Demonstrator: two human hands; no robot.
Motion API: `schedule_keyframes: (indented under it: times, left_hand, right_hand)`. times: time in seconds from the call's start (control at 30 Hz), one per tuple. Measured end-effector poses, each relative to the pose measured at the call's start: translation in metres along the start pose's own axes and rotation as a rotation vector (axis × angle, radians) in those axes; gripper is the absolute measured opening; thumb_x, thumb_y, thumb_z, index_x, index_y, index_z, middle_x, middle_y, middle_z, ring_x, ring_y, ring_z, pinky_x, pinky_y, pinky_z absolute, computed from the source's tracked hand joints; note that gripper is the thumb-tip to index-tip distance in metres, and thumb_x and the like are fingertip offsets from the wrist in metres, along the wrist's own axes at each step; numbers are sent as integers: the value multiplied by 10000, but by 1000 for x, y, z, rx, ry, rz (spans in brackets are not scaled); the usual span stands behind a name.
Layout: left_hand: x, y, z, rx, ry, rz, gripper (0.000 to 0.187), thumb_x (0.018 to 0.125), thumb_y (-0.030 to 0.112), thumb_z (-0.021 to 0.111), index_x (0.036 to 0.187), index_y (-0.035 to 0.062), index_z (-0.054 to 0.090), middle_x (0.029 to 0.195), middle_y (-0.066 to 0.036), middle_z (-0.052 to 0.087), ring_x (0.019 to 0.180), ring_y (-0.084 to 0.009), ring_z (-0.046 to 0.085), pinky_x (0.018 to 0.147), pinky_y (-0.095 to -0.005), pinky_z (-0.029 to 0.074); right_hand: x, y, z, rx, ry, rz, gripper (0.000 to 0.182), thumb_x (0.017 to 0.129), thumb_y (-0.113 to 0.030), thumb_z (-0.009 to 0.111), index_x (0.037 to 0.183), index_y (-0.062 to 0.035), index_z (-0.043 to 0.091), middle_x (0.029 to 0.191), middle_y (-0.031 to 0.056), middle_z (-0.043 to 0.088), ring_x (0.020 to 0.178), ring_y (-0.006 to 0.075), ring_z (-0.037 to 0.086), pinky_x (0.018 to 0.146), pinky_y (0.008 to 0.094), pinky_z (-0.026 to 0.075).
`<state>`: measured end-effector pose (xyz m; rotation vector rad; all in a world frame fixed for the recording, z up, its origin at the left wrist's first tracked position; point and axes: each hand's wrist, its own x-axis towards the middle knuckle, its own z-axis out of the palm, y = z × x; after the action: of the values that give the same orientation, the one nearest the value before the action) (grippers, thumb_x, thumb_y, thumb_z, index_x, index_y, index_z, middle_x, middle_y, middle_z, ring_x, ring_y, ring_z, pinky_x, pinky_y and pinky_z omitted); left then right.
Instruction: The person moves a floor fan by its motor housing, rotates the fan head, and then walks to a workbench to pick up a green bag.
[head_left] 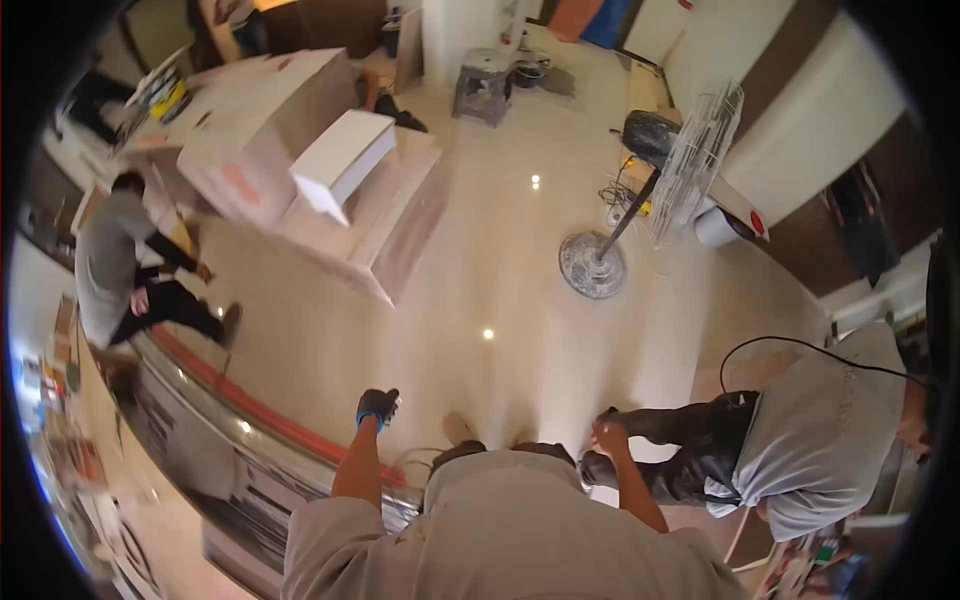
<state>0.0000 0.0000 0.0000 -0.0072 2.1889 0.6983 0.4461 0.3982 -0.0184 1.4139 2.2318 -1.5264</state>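
My left hand (378, 405) wears a dark glove with a blue cuff and is held out in front of me, above the pale floor. Its fingers look curled closed; whether anything is inside them I cannot make out. My bare right hand (608, 436) is closed too, near the dark trouser leg of a person beside me. A small dark thing (607, 412) shows at its fingertips, too small to name. Left of my gloved hand run long red strips (270, 403) beside a shiny metal edge.
A pedestal fan (593, 265) stands ahead on the right. A white box-like piece (345, 155) rests on a wooden platform (400, 235). One person (115, 255) sits at left; another, in a grey shirt (825, 440), is close at right. A dirty stool (482, 88) stands farther back.
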Motion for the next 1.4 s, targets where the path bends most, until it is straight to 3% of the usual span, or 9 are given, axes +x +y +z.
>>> schedule_keyframes:
  times: [0.07,0.27,0.43,0.5,0.57,0.8,1.1,1.3,1.4]
  left_hand:
    - [-3,20,-28,-73,2,-44,467,869,399,580,654,-4,677,579,-106,635,450,-214,584,489,-364,535]
    - [95,193,-42,-106,-59,-1,491,932,412,554,741,-27,663,645,-109,636,513,-208,609,467,-354,527]
    - [187,68,8,-195,-45,-97,425,893,422,541,825,39,711,756,-132,695,581,-206,655,604,-356,558]
    - [165,20,1,846,-7,503,195,807,374,664,832,192,730,803,-42,725,724,-231,694,649,-388,543]
    - [125,56,5,1194,-366,292,334,867,368,603,781,69,725,772,-103,719,646,-208,694,622,-347,564]
    - [133,201,-33,196,-62,-330,366,866,365,622,724,37,699,718,-99,693,569,-204,651,539,-377,557]
    - [368,459,-124,5,-324,-119,463,912,420,582,828,-17,707,670,-95,640,534,-206,613,541,-346,550]
    - [618,494,-135,554,-463,595,201,907,180,509,878,17,625,768,-114,658,619,-223,636,575,-366,556]
    - [599,595,-139,256,-439,105,201,931,170,492,927,19,625,773,-134,649,661,-243,645,586,-371,559]
  right_hand:
    - [-16,-27,20,-454,125,-163,387,876,-367,600,738,-14,675,607,112,661,568,239,659,629,373,540]
    - [156,-79,-10,-297,24,76,316,868,-350,596,933,-52,679,923,178,694,914,381,647,836,449,509]
    - [281,-55,-12,-497,-449,184,365,853,-384,594,981,-57,695,931,148,712,975,314,650,884,388,508]
    - [310,-116,-33,-498,-469,327,388,859,-398,559,930,-48,708,890,125,720,984,306,648,910,381,496]
    - [397,-59,-26,-927,-286,-720,218,825,-223,673,815,-6,680,711,125,693,566,229,687,569,353,573]
    - [471,-262,-52,-464,-108,-178,374,846,-332,595,633,-36,680,671,142,680,704,334,663,743,434,526]
    - [492,-283,-69,-367,23,240,300,799,-298,547,711,-46,683,733,154,689,707,316,688,729,398,550]
    - [497,-280,-62,-395,31,303,229,781,-229,553,750,-66,712,843,174,697,819,341,679,752,447,550]
    - [493,-277,-35,-692,211,59,182,761,-203,599,800,-77,725,830,145,697,867,325,675,747,458,551]
